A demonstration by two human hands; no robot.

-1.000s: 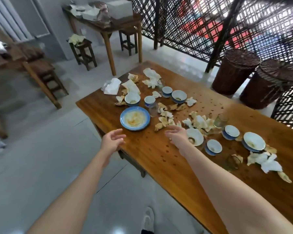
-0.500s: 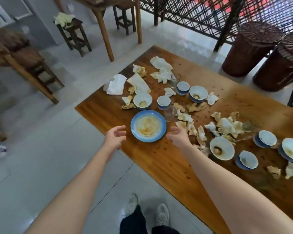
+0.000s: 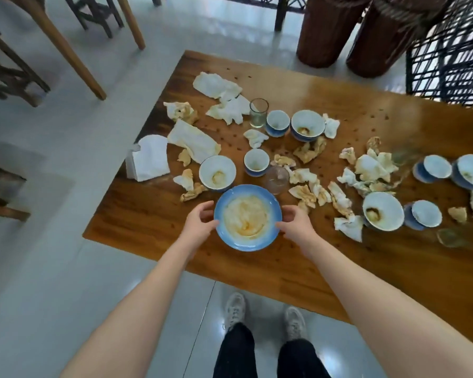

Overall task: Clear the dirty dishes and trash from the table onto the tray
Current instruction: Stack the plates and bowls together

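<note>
- At the left of the frame, a folded white napkin [image 3: 149, 158] is sitting right at the edge of the wooden table [image 3: 137, 219]. A crumpled, stained tissue [image 3: 194, 143] is lying just beside it.
- Lower middle now: the left hand [image 3: 200, 223] is curling onto the left rim of the blue plate [image 3: 247, 218], thumb spread over the top edge and fingertips at the side.
- The blue plate, smeared yellow-brown, is sitting near the table's near edge between both hands. Whether it is lifting off the wood, the view is not showing.
- The right hand [image 3: 294, 226] is mirroring the grip, fingers bending round the right rim and thumb on top.
- Just above the plate, a white bowl [image 3: 217, 173], a small cup [image 3: 256, 162] and a tipped glass [image 3: 277, 180] are waiting. Further up, an upright glass [image 3: 258, 113] is standing among more tissues.
- Moving right, torn scraps [image 3: 339, 199] are trailing toward a large dirty bowl [image 3: 382, 215], and more cups and bowls are blurring at the right edge.
- The tray is not showing anywhere in view.
- Judging from the spread, the job is only just getting going: the plate looks like the first pick, and every other dish, glass and tissue is waiting to be cleared.
</note>
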